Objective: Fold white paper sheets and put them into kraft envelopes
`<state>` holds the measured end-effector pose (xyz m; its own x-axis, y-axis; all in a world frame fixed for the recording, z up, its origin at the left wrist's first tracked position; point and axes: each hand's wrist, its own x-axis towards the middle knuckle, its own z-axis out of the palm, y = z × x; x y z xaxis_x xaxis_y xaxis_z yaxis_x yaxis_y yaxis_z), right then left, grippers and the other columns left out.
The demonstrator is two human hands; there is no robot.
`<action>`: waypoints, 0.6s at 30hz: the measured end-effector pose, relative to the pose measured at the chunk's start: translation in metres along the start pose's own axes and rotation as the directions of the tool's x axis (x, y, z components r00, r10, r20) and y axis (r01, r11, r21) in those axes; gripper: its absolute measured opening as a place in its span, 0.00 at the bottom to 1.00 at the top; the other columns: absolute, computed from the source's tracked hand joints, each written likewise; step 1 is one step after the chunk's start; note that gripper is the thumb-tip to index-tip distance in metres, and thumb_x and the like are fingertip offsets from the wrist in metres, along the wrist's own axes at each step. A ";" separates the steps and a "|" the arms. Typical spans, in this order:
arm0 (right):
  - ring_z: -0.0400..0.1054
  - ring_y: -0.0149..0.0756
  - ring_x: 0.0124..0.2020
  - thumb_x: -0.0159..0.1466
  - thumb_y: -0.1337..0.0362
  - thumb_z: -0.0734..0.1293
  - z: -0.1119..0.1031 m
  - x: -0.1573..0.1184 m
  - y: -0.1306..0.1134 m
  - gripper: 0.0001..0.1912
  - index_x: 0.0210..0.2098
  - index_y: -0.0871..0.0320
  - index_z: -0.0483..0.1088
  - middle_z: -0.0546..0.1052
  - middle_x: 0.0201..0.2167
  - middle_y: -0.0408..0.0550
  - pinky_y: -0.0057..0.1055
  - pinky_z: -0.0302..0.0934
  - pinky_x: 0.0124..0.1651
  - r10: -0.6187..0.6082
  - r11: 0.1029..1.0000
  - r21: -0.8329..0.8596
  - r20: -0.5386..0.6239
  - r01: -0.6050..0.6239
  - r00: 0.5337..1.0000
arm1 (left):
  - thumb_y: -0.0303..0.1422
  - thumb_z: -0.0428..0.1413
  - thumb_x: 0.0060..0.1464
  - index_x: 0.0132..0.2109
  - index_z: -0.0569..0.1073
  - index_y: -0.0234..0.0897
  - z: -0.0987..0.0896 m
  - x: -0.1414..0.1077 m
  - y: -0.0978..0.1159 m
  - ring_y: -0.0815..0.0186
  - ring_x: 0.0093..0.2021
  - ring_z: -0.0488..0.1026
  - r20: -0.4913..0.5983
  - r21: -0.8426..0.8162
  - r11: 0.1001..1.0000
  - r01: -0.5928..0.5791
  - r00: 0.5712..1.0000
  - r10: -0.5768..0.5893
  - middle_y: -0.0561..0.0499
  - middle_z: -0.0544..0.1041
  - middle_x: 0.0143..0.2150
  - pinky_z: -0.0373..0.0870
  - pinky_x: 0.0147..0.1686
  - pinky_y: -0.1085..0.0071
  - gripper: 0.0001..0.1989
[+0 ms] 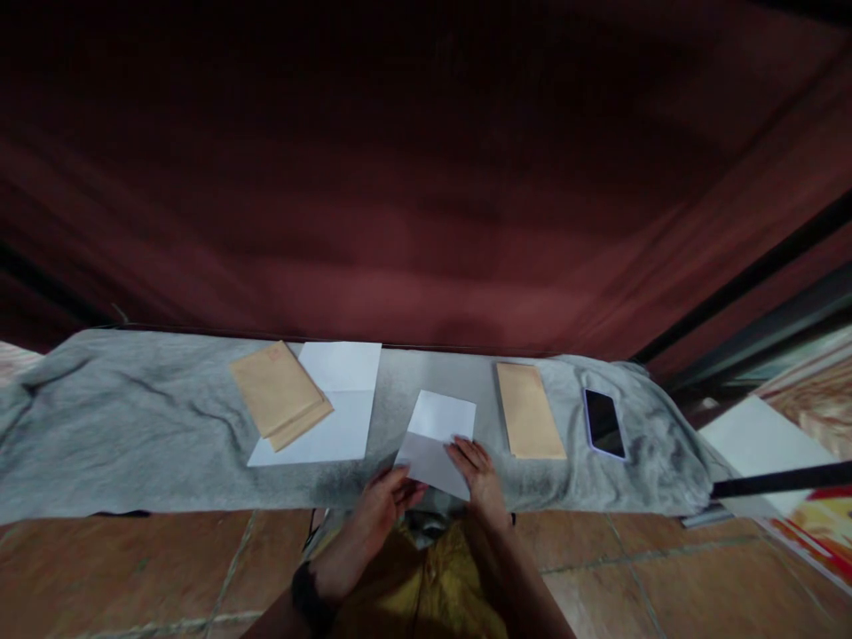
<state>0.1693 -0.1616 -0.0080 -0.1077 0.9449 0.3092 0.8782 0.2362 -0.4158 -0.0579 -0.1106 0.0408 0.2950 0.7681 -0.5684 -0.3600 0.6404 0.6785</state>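
A white sheet of paper [439, 417] with a crease across it lies at the front middle of the grey cloth. My left hand [386, 506] is at its lower left corner, fingers bent round the edge of the paper. On its right side rests my right hand [476, 470], its fingers spread over the surface near the crease. Brown envelopes [276, 386] are stacked at the left, overlapping larger white paper [346, 408]. To the right of my hands lie more brown envelopes [531, 410].
A phone [604, 423] with a light purple case lies on the right of the grey cloth [153, 417]. Dark red fabric [413, 222] hangs behind the surface. Beyond the right end are a white board [765, 444], a dark bar and a colourful printed item [818, 532].
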 end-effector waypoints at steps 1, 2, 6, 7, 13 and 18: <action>0.65 0.47 0.65 0.62 0.67 0.66 -0.003 -0.001 0.002 0.32 0.67 0.53 0.66 0.71 0.66 0.53 0.46 0.57 0.69 0.002 1.000 0.013 -0.009 -0.002 1.000 | 0.41 0.69 0.42 0.38 0.78 0.37 -0.001 -0.002 -0.001 0.55 0.37 0.81 -0.005 -0.003 1.000 -0.008 1.000 0.008 0.43 0.83 0.38 0.79 0.39 0.60 0.17; 0.67 0.49 0.64 0.62 0.67 0.67 -0.006 -0.002 0.004 0.32 0.66 0.53 0.67 0.72 0.65 0.53 0.46 0.58 0.68 0.001 1.000 0.029 -0.011 -0.001 1.000 | 0.43 0.69 0.42 0.38 0.78 0.38 -0.004 -0.003 -0.001 0.55 0.37 0.81 -0.030 -0.006 0.999 -0.045 0.999 0.045 0.44 0.83 0.38 0.79 0.39 0.60 0.18; 0.70 0.46 0.62 0.60 0.65 0.68 -0.013 -0.003 0.009 0.31 0.64 0.49 0.70 0.75 0.62 0.50 0.45 0.60 0.68 0.004 0.994 0.107 0.021 -0.006 1.000 | 0.44 0.67 0.45 0.41 0.79 0.41 -0.022 0.008 0.015 0.56 0.44 0.80 -0.111 0.193 0.896 -0.400 0.898 0.425 0.46 0.82 0.42 0.77 0.50 0.59 0.17; 0.70 0.44 0.61 0.60 0.66 0.67 -0.013 -0.003 0.009 0.30 0.63 0.48 0.70 0.76 0.61 0.49 0.45 0.60 0.68 0.018 0.992 0.125 0.017 -0.020 1.000 | 0.43 0.66 0.46 0.41 0.79 0.42 -0.026 0.014 0.020 0.55 0.46 0.80 -0.053 0.311 0.844 -0.437 0.879 0.474 0.46 0.82 0.45 0.76 0.52 0.58 0.16; 0.70 0.40 0.60 0.59 0.75 0.61 -0.005 -0.003 0.009 0.30 0.58 0.50 0.73 0.78 0.57 0.46 0.42 0.62 0.66 0.126 0.975 0.193 -0.055 -0.113 0.991 | 0.31 0.62 0.49 0.49 0.81 0.44 -0.027 0.054 0.032 0.55 0.58 0.74 0.396 0.667 0.397 -0.630 0.752 0.528 0.46 0.80 0.53 0.66 0.64 0.52 0.18; 0.71 0.43 0.56 0.57 0.77 0.59 -0.003 -0.006 0.005 0.30 0.54 0.53 0.76 0.79 0.53 0.50 0.42 0.66 0.60 0.272 0.949 0.212 -0.178 -0.233 0.946 | 0.22 0.56 0.50 0.42 0.82 0.42 -0.018 0.073 0.029 0.55 0.55 0.74 0.555 0.704 0.163 -0.691 0.679 0.480 0.45 0.81 0.49 0.70 0.59 0.54 0.16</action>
<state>0.1753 -0.1664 -0.0096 0.2202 0.9173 0.3318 0.7598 0.0520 -0.6480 -0.0631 -0.0359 0.0103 0.5185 0.8319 0.1978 0.3609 -0.4227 0.8313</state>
